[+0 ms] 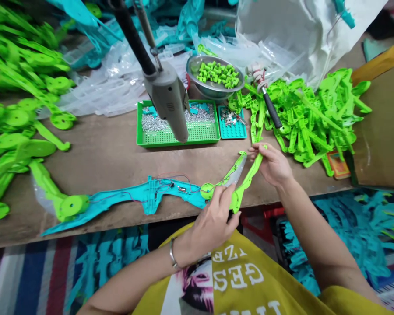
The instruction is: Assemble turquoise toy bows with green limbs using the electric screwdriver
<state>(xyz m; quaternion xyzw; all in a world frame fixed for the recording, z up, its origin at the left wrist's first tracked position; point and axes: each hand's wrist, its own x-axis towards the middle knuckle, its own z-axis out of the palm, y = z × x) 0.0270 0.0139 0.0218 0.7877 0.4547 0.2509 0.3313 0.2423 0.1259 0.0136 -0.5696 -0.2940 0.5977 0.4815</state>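
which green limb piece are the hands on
The green limb piece at the table's near edge, beside the teal bow: left hand at its lower end, right hand at its top. Others lie in piles.

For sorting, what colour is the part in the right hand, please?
The part is lime green; head view.

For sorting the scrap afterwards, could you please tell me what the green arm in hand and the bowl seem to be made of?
The green arm looks like moulded plastic: uniform bright colour, smooth and slightly glossy. The bowl is probably stainless steel: grey, with a mirror-like sheen on its wall.
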